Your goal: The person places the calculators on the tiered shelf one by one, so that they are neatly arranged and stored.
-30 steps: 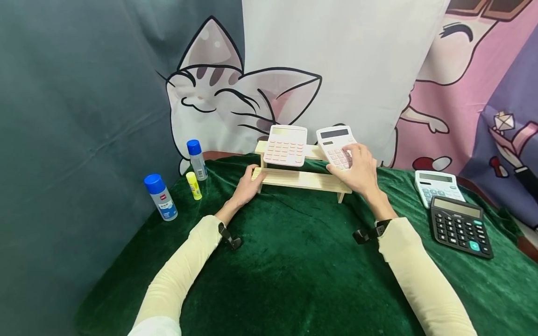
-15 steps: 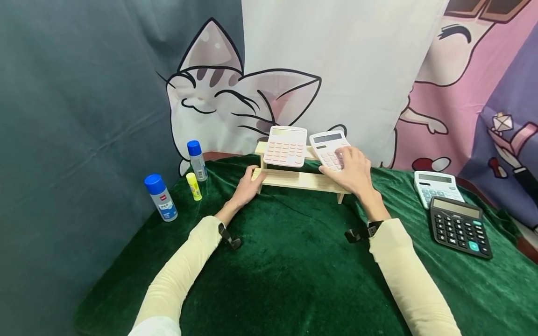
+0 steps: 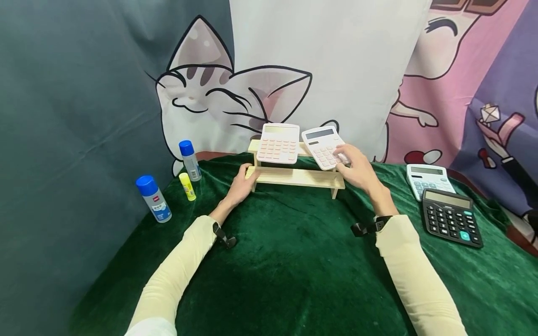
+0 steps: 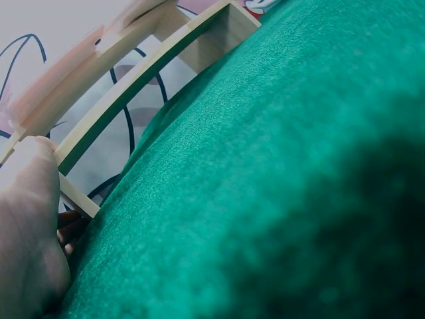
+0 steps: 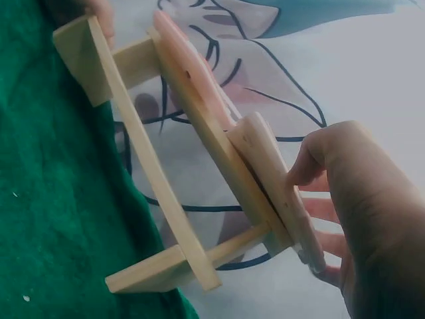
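A two-tier wooden stand (image 3: 300, 177) is in the middle of the table, its left end gripped by my left hand (image 3: 241, 185), thumb on the lower shelf. On the upper tier leans a white calculator with pink keys (image 3: 278, 143). Just right of it, a second white calculator with pink keys (image 3: 321, 144) sits askew on the same tier, its top tipped left. My right hand (image 3: 357, 169) holds this one by its lower right part. In the right wrist view, the thumb touches the calculator's (image 5: 265, 166) near edge, and the other fingers reach round its far side.
At right, a black calculator (image 3: 451, 217) overlaps a pale one with blue-green keys (image 3: 430, 179) on the green cloth (image 3: 294, 261). To the left stand two blue-capped bottles (image 3: 154, 198) (image 3: 190, 160) and a yellow glue stick (image 3: 187, 186). A printed curtain hangs behind.
The right-hand calculator has shifted left, close to its neighbour. My right hand has slid toward that calculator's right edge. My left hand stays on the stand; the head view has turned slightly right.
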The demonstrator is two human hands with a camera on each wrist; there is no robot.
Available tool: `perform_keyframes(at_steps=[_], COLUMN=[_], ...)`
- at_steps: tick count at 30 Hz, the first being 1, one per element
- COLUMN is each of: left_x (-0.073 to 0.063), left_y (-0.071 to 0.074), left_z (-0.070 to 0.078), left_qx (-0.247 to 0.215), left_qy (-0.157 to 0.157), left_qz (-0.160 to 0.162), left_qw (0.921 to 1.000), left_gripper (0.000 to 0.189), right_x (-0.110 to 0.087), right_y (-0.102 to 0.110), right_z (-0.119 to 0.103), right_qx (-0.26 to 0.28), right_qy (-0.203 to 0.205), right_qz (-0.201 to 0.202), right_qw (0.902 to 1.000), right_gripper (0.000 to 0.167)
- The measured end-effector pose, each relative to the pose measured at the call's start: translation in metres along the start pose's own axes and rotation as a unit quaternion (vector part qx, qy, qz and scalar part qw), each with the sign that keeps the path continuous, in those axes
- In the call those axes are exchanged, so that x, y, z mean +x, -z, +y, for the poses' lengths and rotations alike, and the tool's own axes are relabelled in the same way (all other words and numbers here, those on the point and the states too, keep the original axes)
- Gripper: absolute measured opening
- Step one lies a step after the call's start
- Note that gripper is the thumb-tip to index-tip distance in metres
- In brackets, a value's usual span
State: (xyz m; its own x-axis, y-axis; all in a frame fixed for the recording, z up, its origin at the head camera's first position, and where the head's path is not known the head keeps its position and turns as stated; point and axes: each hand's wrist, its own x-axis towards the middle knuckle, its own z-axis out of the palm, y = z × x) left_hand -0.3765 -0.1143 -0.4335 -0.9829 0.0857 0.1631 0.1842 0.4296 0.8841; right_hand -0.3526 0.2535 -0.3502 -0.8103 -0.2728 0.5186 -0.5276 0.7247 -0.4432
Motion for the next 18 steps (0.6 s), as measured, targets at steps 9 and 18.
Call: perform_keyframes(at_steps=[9,18], left_x=[0.001,-0.001], left_y=[-0.001,0.001], left_z=[-0.002,0.001], left_qx=[-0.005,-0.002], left_qy=[0.003,0.005], left_qz=[0.002,-0.002], left_qw=[1.0,1.0], left_gripper=[0.068,0.068], right_x=[0.0,-0.001], right_y=[-0.005,-0.012], right_z=[-0.008,-0.012], right_qx=[-0.001,-0.026], right_qy=[0.003,0.018], right_qz=[-0.009,0.005], right_qw=[1.0,0.9995], right_gripper=[0.03,0.031])
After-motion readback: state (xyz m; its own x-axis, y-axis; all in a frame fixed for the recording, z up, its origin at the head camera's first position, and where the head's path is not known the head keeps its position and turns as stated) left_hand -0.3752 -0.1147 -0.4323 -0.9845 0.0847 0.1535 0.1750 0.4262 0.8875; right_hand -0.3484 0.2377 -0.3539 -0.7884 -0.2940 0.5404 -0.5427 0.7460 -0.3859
